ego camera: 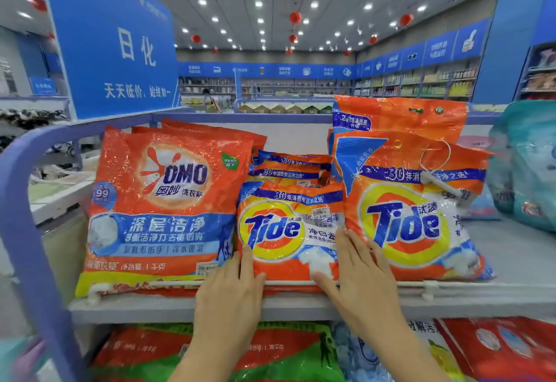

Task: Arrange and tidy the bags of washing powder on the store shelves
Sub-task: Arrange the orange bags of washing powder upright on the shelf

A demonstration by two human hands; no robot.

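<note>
My left hand (228, 288) and right hand (361, 276) lie flat, fingers (355, 249) straight, clasping nothing, pressing the small Tide bag (279, 231) at twelve o'clock on the shelf (517, 255); OMO bag (168, 201) at ten. I'd squeeze evenly, keeping it square to the front.

1. Left of me, the OMO bag (162, 207) is orange, with a blue band, white lettering and a yellow near edge.
2. Before me, the small Tide bag (276, 231) is orange; a yellow ring circles blue letters.
3. The large Tide bag (415, 216), right, matches it.
4. The far sign (114, 50) is blue, white-lettered.
</note>
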